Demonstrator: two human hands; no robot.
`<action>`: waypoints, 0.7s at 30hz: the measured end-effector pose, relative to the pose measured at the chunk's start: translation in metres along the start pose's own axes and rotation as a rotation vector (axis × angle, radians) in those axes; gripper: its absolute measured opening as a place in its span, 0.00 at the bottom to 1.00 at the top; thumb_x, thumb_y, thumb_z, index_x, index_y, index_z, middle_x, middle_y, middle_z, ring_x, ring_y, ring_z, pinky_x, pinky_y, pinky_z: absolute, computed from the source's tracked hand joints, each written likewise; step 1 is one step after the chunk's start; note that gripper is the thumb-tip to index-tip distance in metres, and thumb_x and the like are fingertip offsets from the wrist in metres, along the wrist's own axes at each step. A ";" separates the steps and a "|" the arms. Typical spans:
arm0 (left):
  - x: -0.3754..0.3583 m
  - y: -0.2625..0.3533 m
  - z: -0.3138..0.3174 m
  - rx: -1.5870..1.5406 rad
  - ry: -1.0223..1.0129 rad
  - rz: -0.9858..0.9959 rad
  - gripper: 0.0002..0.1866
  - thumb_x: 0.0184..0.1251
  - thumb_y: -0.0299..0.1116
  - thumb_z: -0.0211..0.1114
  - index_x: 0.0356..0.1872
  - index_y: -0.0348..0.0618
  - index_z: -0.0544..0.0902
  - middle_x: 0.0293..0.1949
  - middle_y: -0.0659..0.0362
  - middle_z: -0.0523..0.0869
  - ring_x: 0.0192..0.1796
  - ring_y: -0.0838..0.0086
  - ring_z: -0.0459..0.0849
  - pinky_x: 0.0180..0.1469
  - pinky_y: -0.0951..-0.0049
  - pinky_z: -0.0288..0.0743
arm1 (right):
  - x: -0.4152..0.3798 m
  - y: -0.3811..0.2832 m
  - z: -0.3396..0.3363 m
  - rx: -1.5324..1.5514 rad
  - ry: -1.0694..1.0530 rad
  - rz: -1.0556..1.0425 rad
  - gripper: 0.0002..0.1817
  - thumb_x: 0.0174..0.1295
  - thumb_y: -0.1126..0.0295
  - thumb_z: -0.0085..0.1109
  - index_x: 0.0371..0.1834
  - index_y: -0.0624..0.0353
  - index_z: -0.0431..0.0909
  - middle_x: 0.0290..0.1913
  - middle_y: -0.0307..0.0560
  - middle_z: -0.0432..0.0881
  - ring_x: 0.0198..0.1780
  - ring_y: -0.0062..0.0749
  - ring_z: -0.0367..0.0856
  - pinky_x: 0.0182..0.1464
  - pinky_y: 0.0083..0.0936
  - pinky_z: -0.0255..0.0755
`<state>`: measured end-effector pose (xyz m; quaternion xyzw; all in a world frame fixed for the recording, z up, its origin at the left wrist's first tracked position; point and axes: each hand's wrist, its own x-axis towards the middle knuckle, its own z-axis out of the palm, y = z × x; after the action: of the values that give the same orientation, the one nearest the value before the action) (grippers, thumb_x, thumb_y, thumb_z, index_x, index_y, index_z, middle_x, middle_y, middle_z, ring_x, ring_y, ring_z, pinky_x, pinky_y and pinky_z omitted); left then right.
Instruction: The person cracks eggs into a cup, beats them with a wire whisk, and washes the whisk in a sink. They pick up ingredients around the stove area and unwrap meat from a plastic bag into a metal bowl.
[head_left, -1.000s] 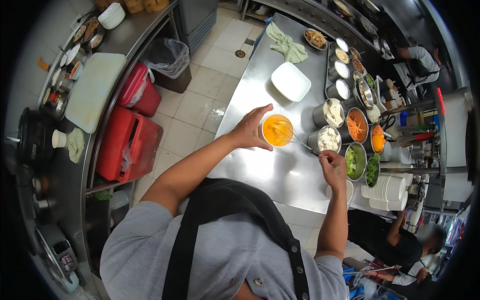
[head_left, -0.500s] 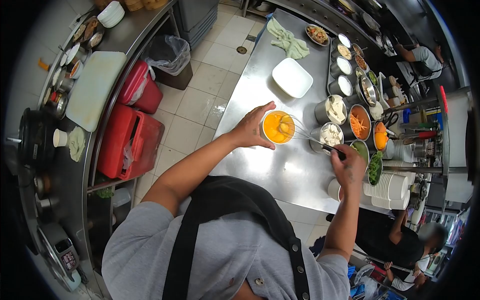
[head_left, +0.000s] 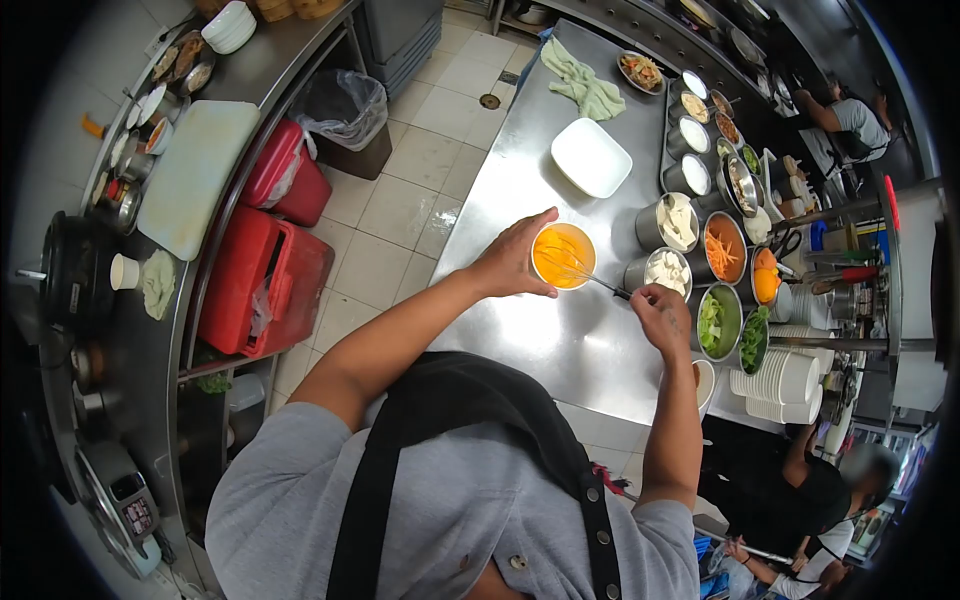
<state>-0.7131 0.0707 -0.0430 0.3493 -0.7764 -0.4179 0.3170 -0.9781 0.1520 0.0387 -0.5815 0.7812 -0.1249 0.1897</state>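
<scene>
Head view — left hand [head_left: 512, 258] clasps the bowl [head_left: 589, 242], right hand [head_left: 662, 317] pinches the whisk [head_left: 599, 280] — low strokes should spill least.

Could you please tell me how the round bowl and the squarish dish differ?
The bowl is smaller than the dish. The bowl holds yellow-orange liquid and a whisk; the dish shows only plain white. The left hand cups the bowl; the dish stands untouched. Both look white.

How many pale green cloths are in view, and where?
2: one cloth lies crumpled toward the far end of the steel table, the other on the left counter beside a pale cup. More may be hidden.
</scene>
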 end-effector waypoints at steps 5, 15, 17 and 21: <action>-0.012 -0.002 -0.017 -0.030 0.025 -0.042 0.58 0.36 0.39 0.82 0.70 0.44 0.54 0.69 0.51 0.61 0.72 0.60 0.58 0.72 0.64 0.52 | 0.000 0.039 -0.017 0.296 -0.077 0.080 0.12 0.52 0.64 0.59 0.31 0.63 0.83 0.22 0.39 0.79 0.25 0.19 0.75 0.30 0.18 0.66; -0.035 -0.006 -0.037 -0.023 0.026 -0.104 0.59 0.35 0.41 0.82 0.71 0.45 0.53 0.68 0.53 0.63 0.71 0.60 0.59 0.72 0.62 0.54 | -0.033 -0.014 -0.068 0.212 0.159 -0.035 0.09 0.51 0.70 0.63 0.34 0.60 0.83 0.24 0.37 0.80 0.24 0.19 0.74 0.29 0.19 0.66; -0.037 -0.006 -0.036 -0.027 0.021 -0.104 0.58 0.36 0.41 0.82 0.70 0.46 0.53 0.68 0.52 0.63 0.71 0.60 0.59 0.72 0.62 0.54 | -0.027 -0.019 -0.051 -0.054 0.268 -0.204 0.09 0.49 0.67 0.64 0.33 0.57 0.84 0.25 0.42 0.82 0.24 0.28 0.77 0.30 0.24 0.70; -0.042 -0.007 -0.037 -0.018 0.026 -0.103 0.57 0.36 0.41 0.82 0.70 0.45 0.55 0.68 0.51 0.63 0.71 0.58 0.59 0.71 0.61 0.55 | -0.013 -0.027 -0.017 -0.372 0.323 -0.383 0.09 0.46 0.63 0.63 0.30 0.54 0.84 0.29 0.47 0.84 0.29 0.42 0.81 0.34 0.34 0.74</action>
<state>-0.6589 0.0854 -0.0408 0.3913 -0.7495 -0.4359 0.3085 -0.9590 0.1561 0.0676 -0.7155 0.6869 -0.1041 -0.0735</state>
